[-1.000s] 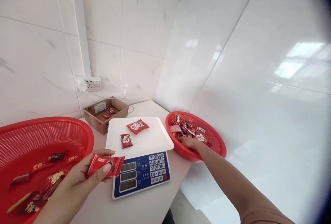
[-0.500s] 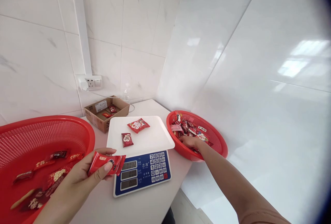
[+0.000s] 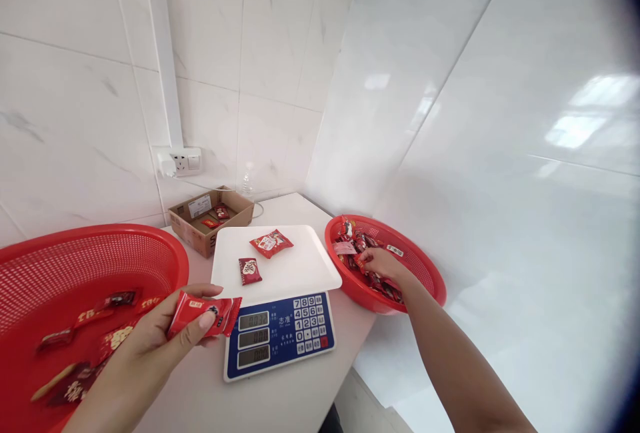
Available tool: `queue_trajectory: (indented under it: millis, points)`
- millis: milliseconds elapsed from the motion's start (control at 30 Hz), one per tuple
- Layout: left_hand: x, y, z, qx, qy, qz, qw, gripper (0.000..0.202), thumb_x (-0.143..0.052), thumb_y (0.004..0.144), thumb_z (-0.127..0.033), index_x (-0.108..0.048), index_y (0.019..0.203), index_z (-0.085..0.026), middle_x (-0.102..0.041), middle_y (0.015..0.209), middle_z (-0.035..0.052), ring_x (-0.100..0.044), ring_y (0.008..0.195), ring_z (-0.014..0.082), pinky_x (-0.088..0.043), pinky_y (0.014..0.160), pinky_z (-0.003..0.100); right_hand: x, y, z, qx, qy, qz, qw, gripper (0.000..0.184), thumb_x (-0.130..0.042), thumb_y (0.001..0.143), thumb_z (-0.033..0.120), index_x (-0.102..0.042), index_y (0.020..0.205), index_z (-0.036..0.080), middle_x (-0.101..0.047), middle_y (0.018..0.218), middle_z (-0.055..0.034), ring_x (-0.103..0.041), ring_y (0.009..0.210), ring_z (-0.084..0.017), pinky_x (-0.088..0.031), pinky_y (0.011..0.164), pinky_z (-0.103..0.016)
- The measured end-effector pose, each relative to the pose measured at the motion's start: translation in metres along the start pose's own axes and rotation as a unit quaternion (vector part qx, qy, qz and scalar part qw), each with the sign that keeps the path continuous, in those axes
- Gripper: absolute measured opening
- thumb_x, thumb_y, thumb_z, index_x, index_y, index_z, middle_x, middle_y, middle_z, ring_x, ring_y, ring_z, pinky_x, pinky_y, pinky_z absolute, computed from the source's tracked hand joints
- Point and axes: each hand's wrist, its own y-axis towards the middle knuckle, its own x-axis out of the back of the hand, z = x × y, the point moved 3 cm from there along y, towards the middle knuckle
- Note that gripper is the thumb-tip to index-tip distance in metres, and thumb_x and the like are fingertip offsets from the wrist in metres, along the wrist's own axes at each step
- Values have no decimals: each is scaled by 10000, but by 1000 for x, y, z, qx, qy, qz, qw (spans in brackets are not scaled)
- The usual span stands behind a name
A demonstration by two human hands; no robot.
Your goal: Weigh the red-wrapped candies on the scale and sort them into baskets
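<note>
My left hand pinches a red snack packet between thumb and fingers, in front of the scale's display. Over the right red basket, my right hand reaches in with its fingers closed. A bit of a small red packet shows at its fingertips, among many wrapped snacks. On the white pan of the digital scale lie a larger red packet and a smaller dark red packet, apart from each other.
At the left stands a large red basket with several packets spread inside. A cardboard box behind the scale holds a few red packets. A clear bottle stands by the tiled wall, near a socket. Smooth panels border the right side.
My right hand has risen a little out of the snacks in the right basket, and its fingers now show closed at a packet. My left hand keeps its packet, nearly still.
</note>
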Motion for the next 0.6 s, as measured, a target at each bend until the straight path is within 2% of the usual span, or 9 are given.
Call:
queue_trajectory:
  millis: [133, 200, 333, 500, 600]
  points:
    - [-1, 0, -2, -8, -4, -6, 1000, 497, -674, 679, -582, -622, 1049, -255, -721, 878, 30, -673, 827, 239, -569, 763, 322, 15, -15, 22, 32, 39, -83, 995, 248, -524, 740, 190, -609, 973, 191, -675, 971, -64, -618, 831, -191, -454, 674, -256]
    - [-2, -1, -3, -8, -8, -4, 1000, 513, -674, 681, -578, -617, 1067, -244, -719, 887, 42, -673, 834, 249, -567, 764, 339, 13, -25, 41, 66, 91, -81, 990, 275, -538, 770, 263, -585, 1035, 207, -668, 991, -66, -616, 832, -193, -463, 641, -255]
    - [-6, -5, -8, -3, -14, 7, 1000, 523, -651, 704, -578, -604, 1087, -226, -717, 942, 58, -670, 871, 260, -556, 778, 358, -16, -38, 89, 159, 170, 37, 972, 217, -591, 724, 258, -597, 938, 222, -654, 921, -32, -597, 754, -158, -439, 517, -200]
    - [-13, -16, -23, -5, -22, -17, 1000, 461, -647, 711, -552, -619, 1036, -226, -719, 909, 31, -670, 853, 233, -540, 766, 324, -65, -38, 141, 216, 151, 169, 950, 239, -599, 687, 184, -599, 924, 215, -615, 792, 14, -537, 623, -97, -397, 453, -143]
    - [-14, -20, -29, -8, -37, -46, 998, 426, -640, 716, -524, -621, 1017, -223, -718, 848, 15, -673, 779, 215, -540, 719, 315, -77, -38, 156, 229, 116, 206, 944, 322, -571, 706, 154, -618, 1017, 224, -598, 778, 13, -509, 580, -89, -403, 453, -161]
